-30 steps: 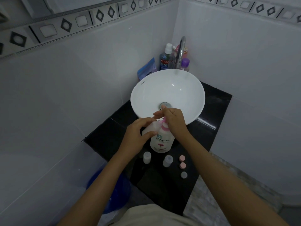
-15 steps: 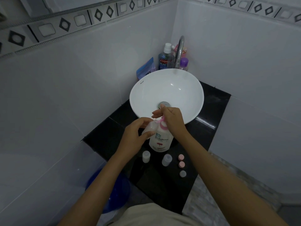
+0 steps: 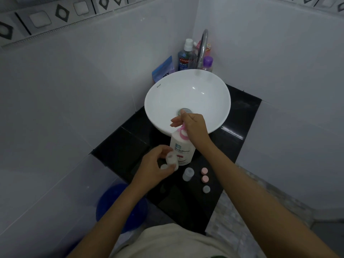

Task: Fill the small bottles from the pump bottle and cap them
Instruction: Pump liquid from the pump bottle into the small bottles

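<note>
A white pump bottle (image 3: 183,150) with a pink pump head stands on the black counter (image 3: 119,146) in front of the basin. My right hand (image 3: 193,127) rests on its pump head. My left hand (image 3: 158,167) holds a small translucent bottle (image 3: 172,159), low and left of the pump bottle. Another small bottle (image 3: 163,166) stands partly hidden behind my left fingers. A third small bottle (image 3: 188,174) stands uncapped to the right. Two pink caps (image 3: 204,171) (image 3: 205,179) and a grey cap (image 3: 206,189) lie in a row beside it.
A white round basin (image 3: 219,101) with a chrome tap (image 3: 202,47) fills the counter's back half. Mouthwash (image 3: 184,58), a purple-capped bottle (image 3: 207,63) and a blue packet (image 3: 163,69) stand in the corner. Tiled walls close both sides. A blue bucket (image 3: 119,205) sits on the floor below left.
My left hand has carried the small bottle down and away from the pump spout toward the counter. My right hand stays on the pump head.
</note>
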Available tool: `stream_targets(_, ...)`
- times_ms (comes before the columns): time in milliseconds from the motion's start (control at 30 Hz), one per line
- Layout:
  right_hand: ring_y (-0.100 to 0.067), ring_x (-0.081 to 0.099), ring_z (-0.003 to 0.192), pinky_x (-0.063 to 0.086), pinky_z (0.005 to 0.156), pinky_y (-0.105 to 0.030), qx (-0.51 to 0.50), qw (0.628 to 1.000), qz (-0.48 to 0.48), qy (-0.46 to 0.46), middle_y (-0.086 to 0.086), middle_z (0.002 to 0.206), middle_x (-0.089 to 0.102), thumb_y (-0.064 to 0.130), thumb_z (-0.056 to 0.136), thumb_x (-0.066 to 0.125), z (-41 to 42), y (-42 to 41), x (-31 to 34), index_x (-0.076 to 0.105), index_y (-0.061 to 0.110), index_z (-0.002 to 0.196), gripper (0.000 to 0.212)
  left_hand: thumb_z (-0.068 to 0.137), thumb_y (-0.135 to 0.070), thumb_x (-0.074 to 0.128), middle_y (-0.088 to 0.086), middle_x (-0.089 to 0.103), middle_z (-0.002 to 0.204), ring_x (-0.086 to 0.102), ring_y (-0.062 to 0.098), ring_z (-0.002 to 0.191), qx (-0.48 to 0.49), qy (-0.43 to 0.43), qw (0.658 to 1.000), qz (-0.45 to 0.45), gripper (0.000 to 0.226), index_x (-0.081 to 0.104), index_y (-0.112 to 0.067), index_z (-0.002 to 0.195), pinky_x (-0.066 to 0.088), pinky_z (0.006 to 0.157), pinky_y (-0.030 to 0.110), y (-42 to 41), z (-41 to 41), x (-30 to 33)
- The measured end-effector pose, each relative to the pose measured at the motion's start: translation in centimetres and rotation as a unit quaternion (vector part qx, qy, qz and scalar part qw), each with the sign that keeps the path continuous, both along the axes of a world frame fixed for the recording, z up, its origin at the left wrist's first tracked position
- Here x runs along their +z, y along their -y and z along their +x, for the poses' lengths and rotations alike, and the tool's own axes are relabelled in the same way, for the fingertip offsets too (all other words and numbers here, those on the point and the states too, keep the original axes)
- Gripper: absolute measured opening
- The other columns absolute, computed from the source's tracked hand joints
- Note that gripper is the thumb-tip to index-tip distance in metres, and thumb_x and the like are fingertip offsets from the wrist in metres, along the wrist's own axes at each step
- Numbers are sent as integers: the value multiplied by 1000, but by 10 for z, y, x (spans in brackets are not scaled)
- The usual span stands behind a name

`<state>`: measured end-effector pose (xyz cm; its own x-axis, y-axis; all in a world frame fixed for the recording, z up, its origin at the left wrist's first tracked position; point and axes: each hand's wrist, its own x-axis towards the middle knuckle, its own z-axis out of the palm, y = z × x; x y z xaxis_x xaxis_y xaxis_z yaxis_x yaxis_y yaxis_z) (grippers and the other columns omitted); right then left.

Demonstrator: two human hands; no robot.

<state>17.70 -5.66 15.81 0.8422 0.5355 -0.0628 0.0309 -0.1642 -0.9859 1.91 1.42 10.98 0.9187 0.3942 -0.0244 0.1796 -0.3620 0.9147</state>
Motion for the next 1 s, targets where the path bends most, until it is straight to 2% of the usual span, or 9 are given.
stream_targets(67,-28,66,78,50,70,-14,1,1000,-1,0,-28,86,70,20,99,39,0,0,0,70,-10,89,44,75,-19,74,-22,59,100,55,-11,96,-30,-30,999,22,33,59,-29,104,43,79,5,7,0,-11)
stream_targets(167,-32,66,80,51,75,-22,2,1000,4,-3,-29,85,70,20,99,40,0,0,0,70,-10,88,44,73,-34,71,-14,59,97,54,1,95,-62,-64,988,123,30,60,-32,101,44,83,18,10,6,-29)
stream_targets(233,-33,67,79,51,75,-22,1,1000,5,-3,-29,84,70,20,99,40,0,0,-1,70,-9,87,44,74,-38,67,-9,58,96,51,8,96,-79,-83,974,194,29,59,-30,101,38,85,24,12,10,-40)
stream_targets(333,-30,66,77,50,73,-18,3,1000,1,0,-28,85,70,20,99,39,-1,0,0,70,-9,88,45,76,-35,66,-10,60,96,48,10,99,-100,-87,958,252,27,58,-26,100,31,87,26,14,16,-51)
stream_targets(500,-26,64,73,50,69,-14,5,1000,3,-3,-29,87,70,20,99,38,-1,1,0,69,-10,89,45,77,-38,66,-10,59,97,47,14,100,-123,-108,941,297,28,55,-26,100,31,87,29,12,20,-67)
stream_targets(667,-27,64,71,50,67,-14,3,1000,4,-9,-30,86,69,20,99,39,0,0,-1,69,-10,88,44,82,-38,62,-8,61,112,46,15,108,-120,-124,931,321,36,55,-25,114,27,88,29,13,23,-68)
stream_targets(800,-27,63,71,50,68,-15,0,1000,3,-12,-30,86,69,20,99,39,0,0,0,69,-10,87,44,83,-33,60,-6,60,121,45,17,115,-120,-117,924,344,40,54,-23,121,21,95,29,13,23,-67)
stream_targets(900,-23,62,67,49,63,-10,1,1000,2,-13,-31,86,69,19,99,39,0,0,0,69,-11,88,44,81,-33,62,-3,60,122,45,19,116,-120,-116,914,369,43,53,-21,122,24,99,32,14,23,-66)
stream_targets(1000,-21,62,66,49,61,-9,3,1000,2,-17,-31,87,69,18,99,39,-1,0,1,68,-12,89,43,74,-36,69,-2,63,119,50,22,113,-131,-113,895,411,48,58,-21,118,31,96,36,17,25,-61)
